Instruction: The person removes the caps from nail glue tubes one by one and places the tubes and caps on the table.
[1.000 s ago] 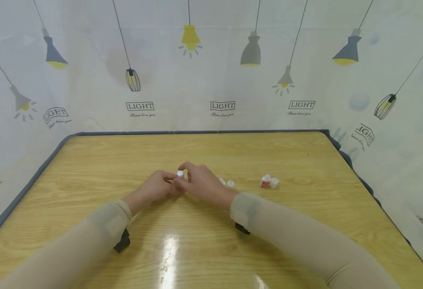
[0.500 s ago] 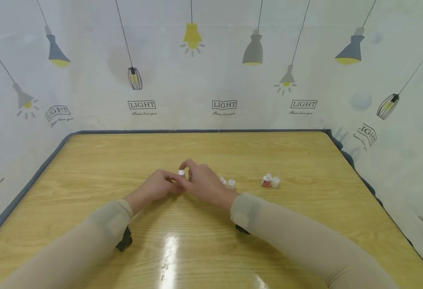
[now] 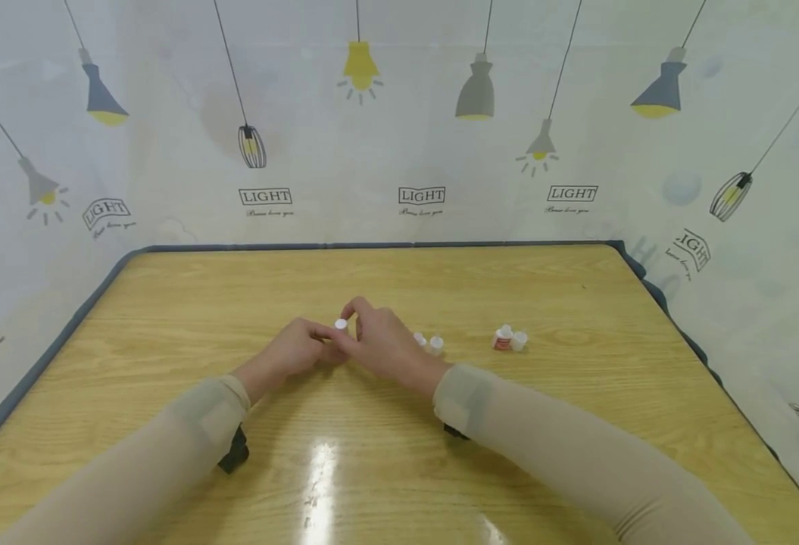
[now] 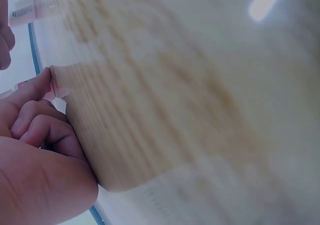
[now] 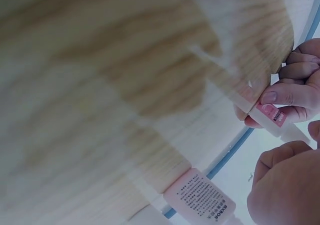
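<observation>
A small bottle (image 5: 272, 114) with a pink label stands on the table between my two hands, its white cap (image 3: 341, 324) at the top. My left hand (image 3: 293, 350) grips the bottle low on its body, the other fingers curled against the tabletop. Thumb and index finger of my right hand (image 3: 387, 344) are at either side of the cap and pinch it. In the right wrist view the cap is partly hidden near those fingertips. The left wrist view shows only a sliver of the held bottle (image 4: 60, 91) beyond the left fingers.
Right of my right hand stand a second bottle (image 3: 419, 338), partly hidden, and a loose white cap (image 3: 436, 345). Farther right, a red-labelled bottle (image 3: 503, 339) has a white cap (image 3: 519, 341) beside it. The wooden table (image 3: 235, 288) meets a printed backdrop behind.
The right index finger and thumb have shifted slightly about the cap, the index finger arching a little higher. The left hand and the other bottles stay where they were.
</observation>
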A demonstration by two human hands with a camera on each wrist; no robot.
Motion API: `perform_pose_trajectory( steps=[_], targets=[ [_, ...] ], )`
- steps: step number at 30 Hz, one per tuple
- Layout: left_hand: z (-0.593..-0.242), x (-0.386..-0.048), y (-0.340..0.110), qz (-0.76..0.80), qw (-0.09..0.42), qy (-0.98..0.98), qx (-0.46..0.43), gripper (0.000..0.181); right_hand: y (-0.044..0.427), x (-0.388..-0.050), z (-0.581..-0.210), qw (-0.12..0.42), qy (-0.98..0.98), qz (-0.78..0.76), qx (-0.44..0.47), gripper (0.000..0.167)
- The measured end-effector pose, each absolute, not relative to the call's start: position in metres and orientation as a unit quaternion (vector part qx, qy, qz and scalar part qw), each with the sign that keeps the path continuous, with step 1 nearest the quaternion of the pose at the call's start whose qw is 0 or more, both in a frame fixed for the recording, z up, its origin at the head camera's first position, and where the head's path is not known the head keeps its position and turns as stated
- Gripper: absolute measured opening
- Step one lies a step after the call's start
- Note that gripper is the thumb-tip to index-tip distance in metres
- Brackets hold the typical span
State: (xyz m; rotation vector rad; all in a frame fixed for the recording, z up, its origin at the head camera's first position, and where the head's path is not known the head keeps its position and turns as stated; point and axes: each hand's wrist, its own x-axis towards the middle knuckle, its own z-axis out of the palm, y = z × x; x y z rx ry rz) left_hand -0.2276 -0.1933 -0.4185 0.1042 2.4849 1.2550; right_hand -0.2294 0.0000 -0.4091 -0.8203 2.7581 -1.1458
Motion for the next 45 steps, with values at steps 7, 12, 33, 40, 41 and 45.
perform_pose_trajectory(
  steps=[7,12,33,40,41,45],
  targets=[
    [-0.421,-0.228,-0.195,0.455,0.174,0.872,0.043,0.036,0.000,-0.228,-0.408,0.026,0.894,-0.365,-0.260,0.034],
    [-0.421,-0.229,-0.196,0.449,0.175,0.875,0.050,0.033,0.001,-0.227,-0.408,0.017,0.890,-0.363,-0.274,0.028],
    [-0.420,-0.232,-0.203,0.459,0.208,0.863,0.032,0.034,-0.001,-0.228,-0.409,-0.010,0.874,-0.363,-0.323,0.023],
    [-0.418,-0.232,-0.205,0.453,0.213,0.866,0.024,0.034,-0.002,-0.226,-0.407,0.009,0.881,-0.373,-0.292,0.030],
    [-0.418,-0.231,-0.206,0.453,0.213,0.865,0.025,0.034,-0.002,-0.226,-0.407,0.009,0.882,-0.372,-0.288,0.030],
    [-0.418,-0.229,-0.206,0.456,0.216,0.863,0.026,0.032,-0.004,-0.226,-0.409,0.017,0.886,-0.367,-0.284,0.028]
  ],
)
